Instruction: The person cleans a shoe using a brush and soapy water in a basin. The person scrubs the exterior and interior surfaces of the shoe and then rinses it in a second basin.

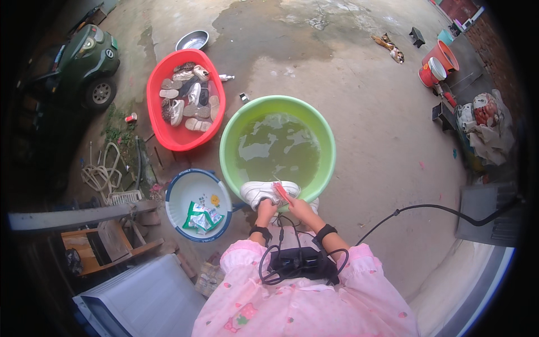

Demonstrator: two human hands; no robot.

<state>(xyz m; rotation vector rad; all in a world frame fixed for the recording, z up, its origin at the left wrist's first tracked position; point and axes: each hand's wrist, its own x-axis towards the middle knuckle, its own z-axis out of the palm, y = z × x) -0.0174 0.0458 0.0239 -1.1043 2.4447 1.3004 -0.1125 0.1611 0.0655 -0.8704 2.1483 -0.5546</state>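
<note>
Holding a white shoe (257,191) at the green basin's (328,149) near rim, red brush (282,192) against it
Left hand (266,209) is clamped near the shoe's opening, right hand (299,208) on the brush; the shoe is probably light, soft-uppered, stiffer-soled and slippery if wet, best gripped by heel or collar.

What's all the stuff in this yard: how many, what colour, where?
Green tub: 1, green, centre
Held shoe: 1, white, at tub's near rim
Brush: 1, pinkish-red, against shoe
Red tub: 1, red, upper left
Shoes: many, white, grey, dark, inside red tub
Basin: 1, white and blue, left
Packaging: count unclear, white and green, in basin
Bowl: 1, silver, beyond red tub
Vehicle: 1, dark green, upper left
Buckets: at least 2, reddish, upper right
Animal: 1, brown and white, upper right
Left hand: 1, bare, on shoe
Right hand: 1, bare, on brush
</note>
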